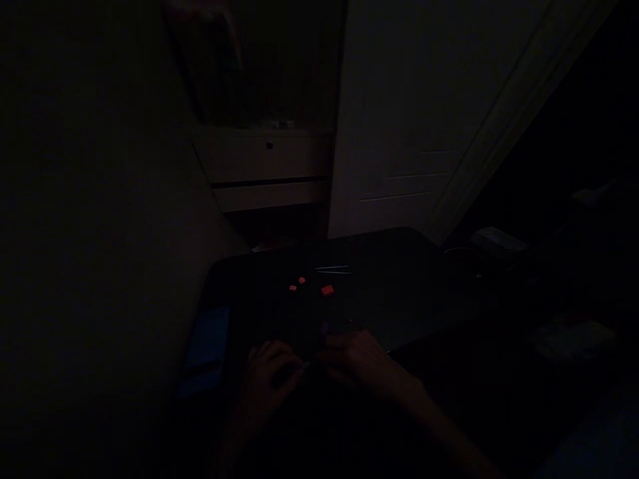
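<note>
The scene is very dark. My left hand (272,372) and my right hand (352,359) are close together at the near side of a black table (399,279). The fingers of both are curled and closed. Between the fingertips is a small pale sliver (306,364), too dark to name. Just beyond my right hand lies a dark gridded thing (349,326) with a tiny red spot. Farther off are a red block (327,291), two small red pieces (293,288) and thin metal tweezers (333,269).
A flat blue thing (207,346) lies at the table's left edge, beside a wall (100,233). Behind the table are a drawer unit (269,159) and a pale panel (399,133). A pale box (498,241) is beyond the right side.
</note>
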Demonstrator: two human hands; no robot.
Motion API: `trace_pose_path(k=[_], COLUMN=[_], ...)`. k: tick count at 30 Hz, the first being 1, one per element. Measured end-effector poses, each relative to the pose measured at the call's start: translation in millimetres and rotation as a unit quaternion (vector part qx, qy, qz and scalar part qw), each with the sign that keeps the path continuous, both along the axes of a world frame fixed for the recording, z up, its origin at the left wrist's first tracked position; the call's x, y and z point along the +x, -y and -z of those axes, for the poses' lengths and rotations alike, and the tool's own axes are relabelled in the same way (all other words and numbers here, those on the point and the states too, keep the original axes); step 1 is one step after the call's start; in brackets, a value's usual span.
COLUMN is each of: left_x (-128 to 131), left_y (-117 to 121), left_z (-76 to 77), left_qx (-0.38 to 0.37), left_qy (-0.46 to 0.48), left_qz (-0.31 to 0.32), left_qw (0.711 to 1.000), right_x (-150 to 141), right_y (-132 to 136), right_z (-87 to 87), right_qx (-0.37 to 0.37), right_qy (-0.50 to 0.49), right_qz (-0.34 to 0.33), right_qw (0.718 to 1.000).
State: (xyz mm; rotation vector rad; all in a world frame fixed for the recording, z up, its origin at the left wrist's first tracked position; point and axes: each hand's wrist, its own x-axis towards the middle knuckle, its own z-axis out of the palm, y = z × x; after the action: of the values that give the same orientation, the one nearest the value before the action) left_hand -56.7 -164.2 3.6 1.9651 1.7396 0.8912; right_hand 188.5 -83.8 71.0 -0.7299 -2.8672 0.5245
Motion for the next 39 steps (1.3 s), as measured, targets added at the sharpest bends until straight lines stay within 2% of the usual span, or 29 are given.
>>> trace_pose_path(k=[6,11,14,19,26,33,39], left_x=[-2.5,-5.1,-5.5,-3.7,-1.5,-2.1,-2.7], left_y=[0.0,0.0,0.6,-0.5,0.5,-0.4,1.5], left_z=[3.8,6.5,5.8,3.8,0.0,4.5,6.6], left_qx=[0.003,0.004,0.005,0.010,0.018,0.037,0.047], left_qy=[0.009,0.017,0.025,0.040,0.047,0.040,0.023], left_qz=[0.003,0.004,-0.004,-0.024,-0.032,-0.020,-0.008], left_qw=[1.000,1.000,1.000,0.999,0.998,0.998,0.999], right_x=[1.1,10.0,12.2,6.8,0.4,4.8,3.3], right_y=[-1.7,-2.4,-1.0,7.8,20.0,22.8,23.3], right_z=[10.2,7.2,9.0,28.0,44.4,40.4,33.0], right_qx=[-0.005,-0.009,-0.015,-0.010,-0.010,-0.010,-0.032], right_qy=[0.012,0.003,-0.034,-0.088,-0.085,-0.086,-0.094], right_qz=[0.001,0.011,0.028,0.084,0.089,0.075,0.094], right_qw=[1.000,1.000,0.999,0.993,0.992,0.993,0.991])
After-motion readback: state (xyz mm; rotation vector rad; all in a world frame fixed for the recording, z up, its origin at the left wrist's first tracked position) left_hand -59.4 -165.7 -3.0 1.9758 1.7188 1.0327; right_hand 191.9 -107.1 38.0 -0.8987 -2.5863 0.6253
